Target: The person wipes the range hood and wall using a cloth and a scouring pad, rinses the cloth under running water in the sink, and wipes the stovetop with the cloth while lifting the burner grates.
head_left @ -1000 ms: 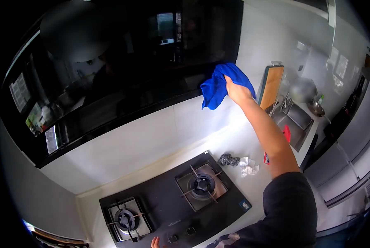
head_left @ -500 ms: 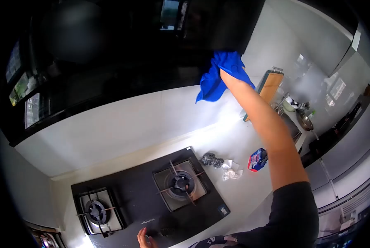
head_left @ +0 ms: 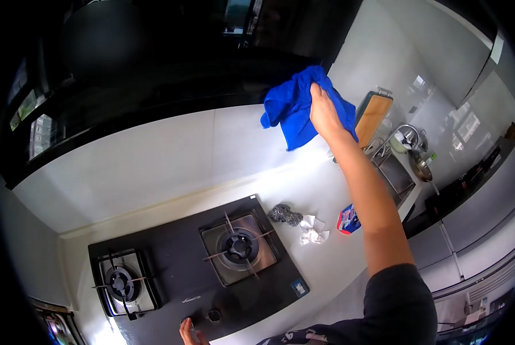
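Blue cloth (head_left: 295, 106) is pinched in the right hand's (head_left: 325, 113) grip, by the black panel's (head_left: 154, 109) lower edge; wiped extent is unclear. Left hand (head_left: 191, 336), over the stove (head_left: 177, 270): grip I cannot tell.

From above the front edge of the counter (head_left: 332, 259), the single head camera is facing forward and down, looking onto the nearby hob (head_left: 180, 253) and across to the black panel (head_left: 182, 63).
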A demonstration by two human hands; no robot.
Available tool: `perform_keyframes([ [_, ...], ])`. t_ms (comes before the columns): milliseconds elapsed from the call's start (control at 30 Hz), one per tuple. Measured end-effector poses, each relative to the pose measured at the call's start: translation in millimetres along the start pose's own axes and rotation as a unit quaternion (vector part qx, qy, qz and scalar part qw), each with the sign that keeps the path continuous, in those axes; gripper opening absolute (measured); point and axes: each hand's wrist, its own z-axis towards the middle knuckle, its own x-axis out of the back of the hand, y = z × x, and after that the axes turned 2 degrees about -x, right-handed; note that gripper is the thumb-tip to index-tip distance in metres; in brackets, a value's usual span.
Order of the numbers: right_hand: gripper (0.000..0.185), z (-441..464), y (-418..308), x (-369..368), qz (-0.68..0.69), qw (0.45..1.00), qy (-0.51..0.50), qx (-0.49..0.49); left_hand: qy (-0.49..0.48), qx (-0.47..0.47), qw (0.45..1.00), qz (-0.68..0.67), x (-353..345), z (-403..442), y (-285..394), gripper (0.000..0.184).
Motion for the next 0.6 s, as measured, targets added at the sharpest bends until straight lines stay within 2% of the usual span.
perform_keyframes([
  [33,0.037,-0.7,2.6,3.7,-0.014,0.985,0.087,0.150,0.018,0.013,1.000,0.001,3.8,-0.2,0.8,0.046],
  [67,0.036,-2.0,6.4,10.2,0.027,0.990,0.077,0.112,0.022,0.013,1.000,0.001,5.4,-2.0,1.6,0.046],
  [133,0.037,-5.0,16.2,26.1,0.022,0.991,0.116,0.057,0.038,0.033,0.998,0.024,10.7,-6.3,1.7,0.044],
  [200,0.035,-6.5,20.6,41.6,0.081,0.979,0.189,0.000,0.043,0.025,0.998,0.030,14.3,-7.5,2.7,0.044],
  [267,0.034,2.2,20.0,41.5,0.095,0.958,0.271,-0.015,0.049,0.015,0.998,0.032,13.7,-7.9,3.1,0.044],
  [300,0.035,13.3,19.9,34.6,0.140,0.948,0.284,-0.017,0.049,0.006,0.998,0.038,13.0,-8.1,2.3,0.044],
  [400,0.040,50.4,-8.8,6.0,0.111,0.936,0.332,-0.025,0.049,0.003,0.998,0.039,12.3,-5.8,7.2,0.045],
  [467,0.047,56.2,-18.8,-10.0,0.130,0.927,0.334,-0.113,0.049,0.010,0.998,0.033,7.2,-6.2,5.6,0.045],
  [500,0.049,54.5,-7.2,-28.1,0.226,0.913,0.304,-0.149,0.055,0.023,0.998,0.004,4.6,-11.0,-1.5,0.045],
  [567,0.053,40.1,-4.8,-31.7,0.161,0.941,0.237,-0.178,0.061,0.040,0.997,-0.021,-0.3,-16.6,-9.3,0.045],
  [600,0.051,30.9,-2.3,-24.9,0.093,0.960,0.206,-0.165,0.060,0.033,0.998,0.017,-3.3,-18.7,-10.5,0.044],
])
